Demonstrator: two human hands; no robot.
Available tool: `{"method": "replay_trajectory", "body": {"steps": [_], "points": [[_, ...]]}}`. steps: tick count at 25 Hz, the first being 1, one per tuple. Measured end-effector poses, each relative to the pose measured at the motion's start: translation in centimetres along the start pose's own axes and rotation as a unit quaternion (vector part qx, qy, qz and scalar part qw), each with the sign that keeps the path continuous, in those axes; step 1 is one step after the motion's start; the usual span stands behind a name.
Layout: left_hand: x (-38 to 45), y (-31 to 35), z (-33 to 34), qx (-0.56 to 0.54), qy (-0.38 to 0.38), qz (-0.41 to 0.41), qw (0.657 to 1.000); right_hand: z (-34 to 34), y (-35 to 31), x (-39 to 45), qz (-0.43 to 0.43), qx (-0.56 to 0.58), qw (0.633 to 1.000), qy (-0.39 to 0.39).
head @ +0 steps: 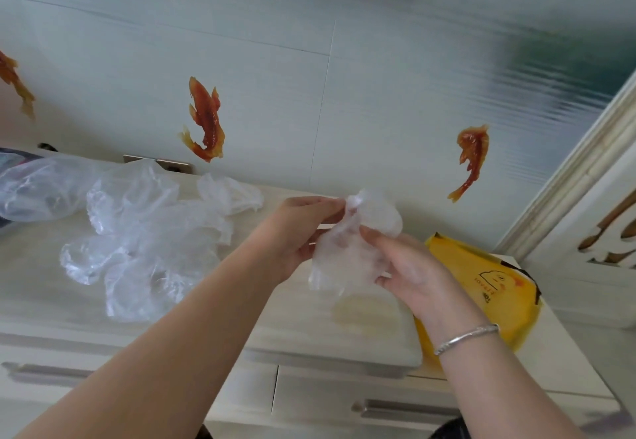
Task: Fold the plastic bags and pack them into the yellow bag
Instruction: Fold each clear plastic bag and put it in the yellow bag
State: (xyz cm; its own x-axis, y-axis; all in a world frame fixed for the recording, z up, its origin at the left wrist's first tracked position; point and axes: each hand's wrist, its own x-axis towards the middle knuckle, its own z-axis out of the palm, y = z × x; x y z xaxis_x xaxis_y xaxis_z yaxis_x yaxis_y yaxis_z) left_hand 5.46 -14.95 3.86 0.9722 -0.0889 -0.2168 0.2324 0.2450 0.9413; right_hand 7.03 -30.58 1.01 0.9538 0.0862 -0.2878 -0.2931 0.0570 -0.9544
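A crumpled clear plastic bag [358, 242] hangs in the air above the cabinet top, held between both hands. My left hand [296, 232] pinches its upper edge from the left. My right hand [413, 273] grips its right side, with fingers curled behind the plastic. The yellow bag [495, 290] lies flat on the cabinet top at the right, partly hidden by my right wrist. Several loose clear plastic bags [148, 242] lie spread in a heap on the left part of the top.
The pale wooden cabinet top [309, 318] ends at a front edge above drawers with metal handles [395, 407]. A tiled wall with orange fish stickers [206, 118] stands behind. Another clear bag [34, 187] sits at the far left. A white door frame [585, 163] rises on the right.
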Motion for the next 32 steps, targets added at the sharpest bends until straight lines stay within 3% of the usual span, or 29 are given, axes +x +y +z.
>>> {"method": "replay_trajectory", "body": {"steps": [3,8,14,18,23,28,32], "points": [[0.2,0.0,-0.3,-0.042,0.000,-0.026,0.999,0.2,-0.1,0.4,-0.032,0.067,0.997,0.006],[0.3,-0.8,-0.2,0.048,-0.035,-0.052,0.997,1.0,0.3,0.7,-0.070,-0.009,0.997,0.030],[0.9,-0.9,-0.2,-0.027,0.040,-0.033,0.998,1.9,0.9,1.7,-0.079,-0.025,0.992,0.092],[0.9,-0.6,-0.7,-0.073,0.061,-0.023,0.995,2.3,0.8,1.1,-0.120,-0.109,0.973,0.167],[0.5,-0.5,-0.9,-0.116,0.051,-0.020,0.992,3.1,0.7,0.6,-0.214,-0.156,0.955,0.136],[0.4,-0.5,-0.7,-0.121,0.029,-0.014,0.992,3.7,0.6,0.5,-0.095,-0.048,0.994,0.030],[0.8,-0.7,-1.1,-0.088,0.082,-0.009,0.993,3.6,0.5,0.8,-0.078,0.054,0.995,0.025]]}}
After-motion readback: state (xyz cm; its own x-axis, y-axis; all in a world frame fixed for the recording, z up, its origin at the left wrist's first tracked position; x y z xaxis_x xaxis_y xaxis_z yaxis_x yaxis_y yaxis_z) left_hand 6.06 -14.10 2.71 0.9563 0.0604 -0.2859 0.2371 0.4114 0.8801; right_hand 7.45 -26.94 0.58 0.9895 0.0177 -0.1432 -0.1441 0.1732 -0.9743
